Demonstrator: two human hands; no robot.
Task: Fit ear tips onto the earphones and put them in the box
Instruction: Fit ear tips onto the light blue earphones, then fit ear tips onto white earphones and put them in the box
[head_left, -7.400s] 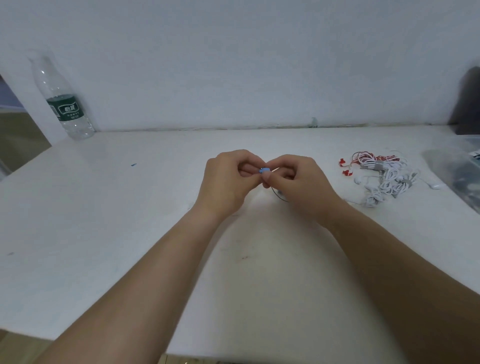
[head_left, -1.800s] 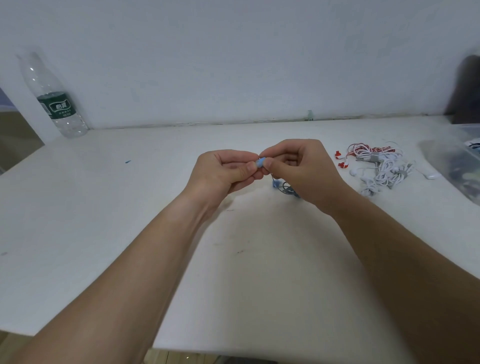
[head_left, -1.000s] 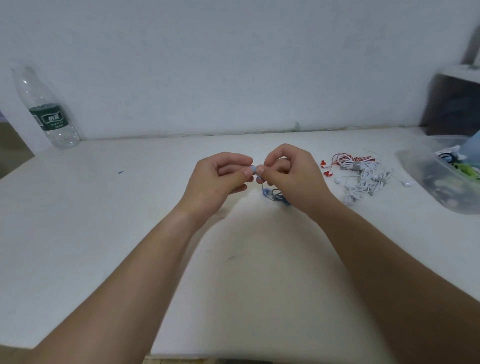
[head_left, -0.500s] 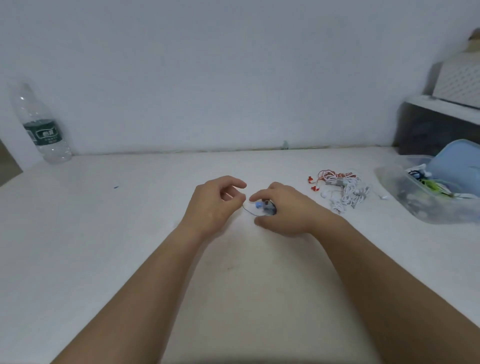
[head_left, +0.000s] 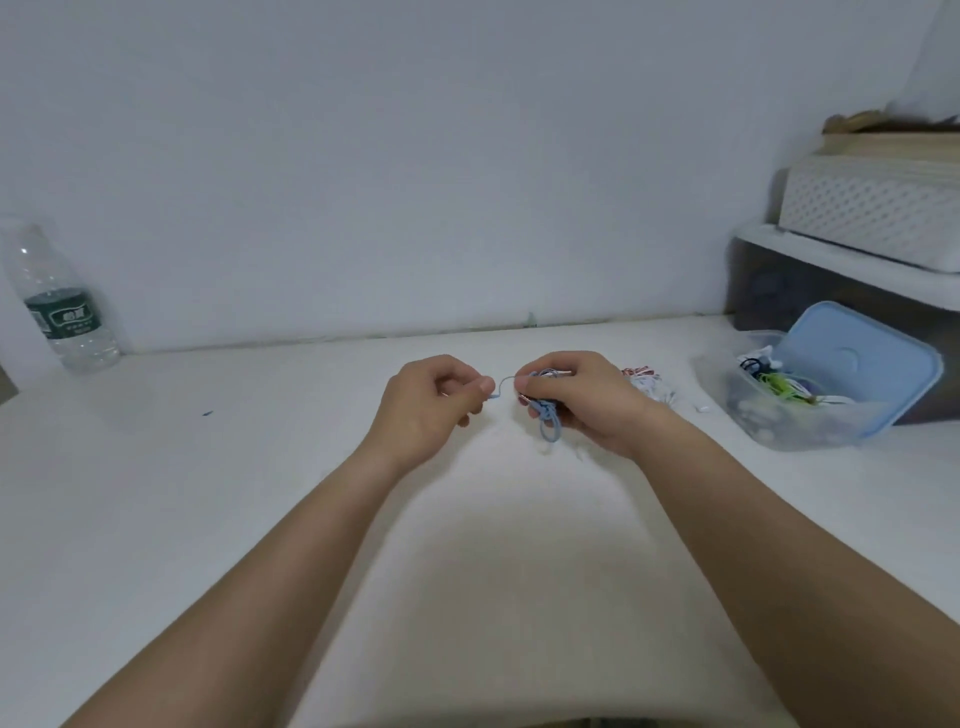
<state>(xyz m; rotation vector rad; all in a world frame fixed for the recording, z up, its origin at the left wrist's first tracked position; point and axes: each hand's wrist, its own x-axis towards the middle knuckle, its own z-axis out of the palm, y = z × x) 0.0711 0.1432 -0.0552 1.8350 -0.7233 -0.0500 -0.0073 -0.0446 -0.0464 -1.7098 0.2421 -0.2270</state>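
Watching the head cam feed, so here's a quick status. The left hand has its fingers curled in, with thumb and forefinger nipping the loose end of a thin blue earphone cord. The right hand is closed round the rest of that cord, which is bunched into a small knotted coil hanging out just below its fingers. A short arc of cord bridges the gap between the two hands, and both seem to be held just off the white table. The earbuds themselves are buried in the fingers, so I can't tell whether the tips are actually seated.

My read is that the fitting part on this pair is about done and we're in the tidy-the-cord bit before boxing. The next move would be tucking that loose end into the coil, then carrying it over to the clear plastic box. The box sits well off to the right with its pale blue lid propped open and a few cords already inside. The opening is wide, so nothing fiddly, just don't let the coil spring apart on the way.

Just behind the right hand is a tangled pile of white and red earphones, presumably next in line. Far left by the wall stands a clear plastic water bottle with a green label.
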